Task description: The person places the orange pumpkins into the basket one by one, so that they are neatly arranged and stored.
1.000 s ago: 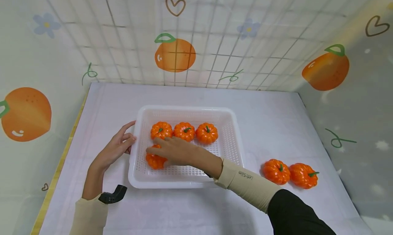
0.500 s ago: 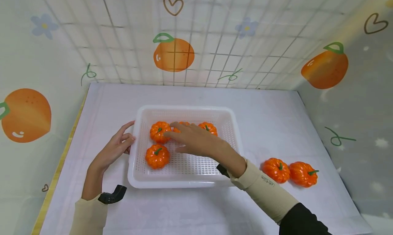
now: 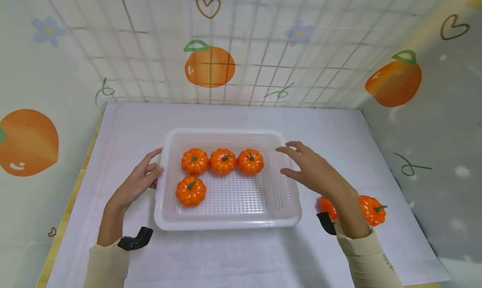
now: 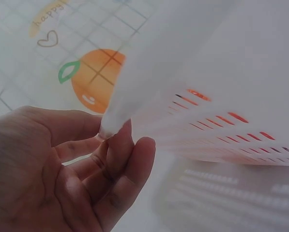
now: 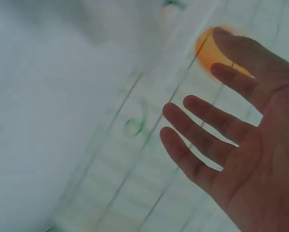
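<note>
A white plastic basket (image 3: 241, 225) with a perforated floor sits on the table. Inside it are three small orange pumpkins in a back row, ending with the right one (image 3: 250, 161), and one pumpkin (image 3: 191, 191) at the front left. My left hand (image 3: 137, 180) pinches the basket's left rim; the left wrist view has the thumb and curled fingers (image 4: 140, 162) at that rim. Over the basket's right edge hovers my right hand (image 3: 314, 169), fingers spread and holding nothing. Two more pumpkins lie right of the basket: one (image 3: 326, 207) mostly hidden by my right wrist, the other (image 3: 373, 210) partly covered.
White cloth (image 3: 226, 258) covers the table. A patterned curtain (image 3: 256, 41) with printed oranges stands behind it and continues along both sides. Yellow edging (image 3: 71, 200) runs down the table's left side.
My right hand has let go of the front-left pumpkin in the basket and moved right, across to the basket's right rim. The left hand keeps its grip on the left rim.
</note>
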### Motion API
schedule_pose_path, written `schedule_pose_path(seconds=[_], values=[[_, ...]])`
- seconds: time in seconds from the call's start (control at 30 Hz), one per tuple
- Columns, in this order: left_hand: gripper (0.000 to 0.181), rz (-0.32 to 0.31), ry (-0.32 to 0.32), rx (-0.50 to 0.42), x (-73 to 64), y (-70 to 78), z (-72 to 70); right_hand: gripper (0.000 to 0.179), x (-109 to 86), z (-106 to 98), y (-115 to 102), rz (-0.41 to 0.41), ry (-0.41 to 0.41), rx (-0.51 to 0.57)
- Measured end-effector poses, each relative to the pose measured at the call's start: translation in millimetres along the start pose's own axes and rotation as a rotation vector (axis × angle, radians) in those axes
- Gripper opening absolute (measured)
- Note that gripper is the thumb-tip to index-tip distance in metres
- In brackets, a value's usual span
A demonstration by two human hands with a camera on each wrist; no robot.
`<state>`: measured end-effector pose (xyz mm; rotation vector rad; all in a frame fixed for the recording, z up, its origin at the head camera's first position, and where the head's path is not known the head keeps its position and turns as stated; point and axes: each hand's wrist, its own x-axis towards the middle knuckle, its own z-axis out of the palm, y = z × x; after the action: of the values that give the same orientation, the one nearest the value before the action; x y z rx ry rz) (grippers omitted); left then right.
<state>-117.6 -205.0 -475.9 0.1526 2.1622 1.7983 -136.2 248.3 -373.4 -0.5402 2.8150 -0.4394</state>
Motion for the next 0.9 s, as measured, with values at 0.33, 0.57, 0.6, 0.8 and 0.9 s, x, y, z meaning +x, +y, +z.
schedule_pose_path(seconds=[0.33, 0.57, 0.6, 0.8, 0.9], values=[[0.062, 0.001, -0.003, 0.001, -1.3, 0.1, 0.4, 0.065, -62.1, 13.1, 59.2, 0.248, 0.098, 0.061], [0.062, -0.001, 0.000, 0.015, -0.8, -1.7, 0.6, 0.068, -90.1, 31.8, 80.5, 0.343, 0.126, 0.095], [0.062, -0.002, 0.000, 0.016, -0.6, -1.7, 0.9, 0.068, -93.0, 35.5, 83.0, 0.362, 0.121, 0.093], [0.062, 0.002, -0.002, 0.013, -0.7, -2.7, 0.6, 0.074, -103.1, 55.7, 93.2, 0.473, 0.064, 0.093], [0.063, 0.008, -0.004, 0.007, -0.4, -2.9, 0.3, 0.076, -105.8, 61.7, 96.1, 0.496, 0.046, 0.106]])
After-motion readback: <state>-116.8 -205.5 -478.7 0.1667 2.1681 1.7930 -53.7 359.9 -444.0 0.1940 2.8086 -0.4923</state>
